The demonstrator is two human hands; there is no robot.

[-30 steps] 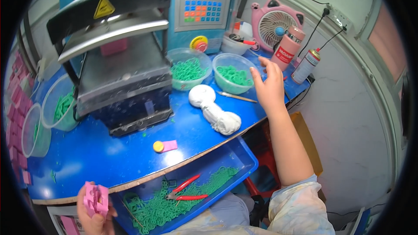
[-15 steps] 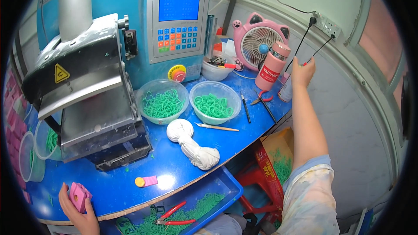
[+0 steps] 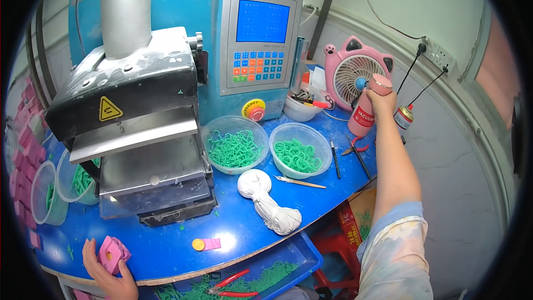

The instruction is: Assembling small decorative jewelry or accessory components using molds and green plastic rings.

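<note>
My left hand is at the near left edge of the table, its thumb and fingers around a pink block with a yellowish round hollow in it. At the far right, my right hand is wrapped around the upper part of a pink insulated bottle, just below its lid. The bottle stands upright on the table, in front of a pink cat-eared fan. Close behind my right wrist is a spray can with a red and gold top, partly hidden by my arm.
A heavy press with a control panel takes up the left and back. Two bowls, a left one and a right one, hold green pieces. A white cloth bundle, a knife and a blue tray are nearer.
My right hand has moved from beside the spray can onto the pink bottle. My left hand keeps the pink block. The whole view has shifted, so things appear farther right and lower.
</note>
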